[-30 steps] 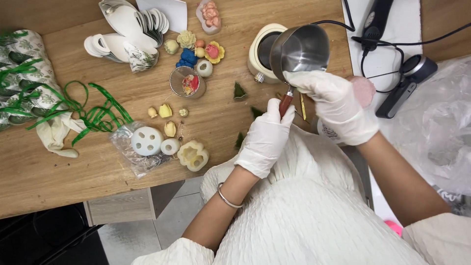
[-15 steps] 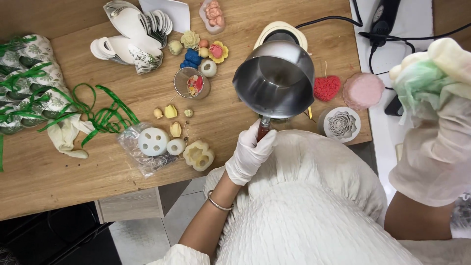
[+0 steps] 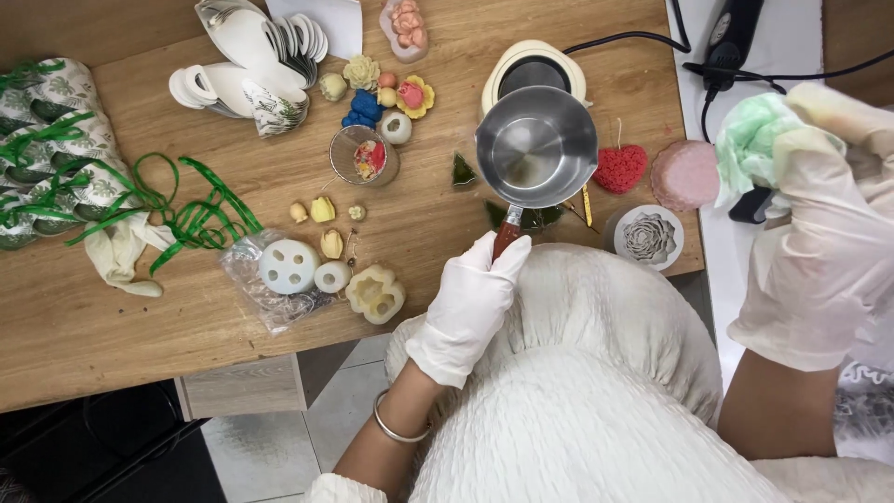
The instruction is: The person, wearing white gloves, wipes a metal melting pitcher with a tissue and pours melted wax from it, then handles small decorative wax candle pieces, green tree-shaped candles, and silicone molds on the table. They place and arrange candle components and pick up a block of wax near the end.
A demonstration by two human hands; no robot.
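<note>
1. Pot: a small steel one, held level above the table, its mouth facing up at the camera. It hangs over the round cream warmer and hides the warmer's near edge.
2. Left hand, in a white glove, has its fingers clamped round the pot's reddish handle, thumb along the top.
3. Right hand, also gloved, is raised close to the camera at the right edge. Its fingers are closed on a crumpled green-and-white wad.
4. Red heart lies just right of the pot, with a pink disc beside it.
5. Grey rose mould sits near the table's front edge, below the heart and disc.
6. Small glass with something red and yellow inside stands left of the pot; beyond it are a blue piece and a yellow flower with a pink centre.
7. White moulds rest on a clear bag near the front edge, a cream flower mould just to their right.
8. Green ribbon trails across the left part of the table, well apart from the pot.
9. Black cable runs from the warmer to the right.
</note>
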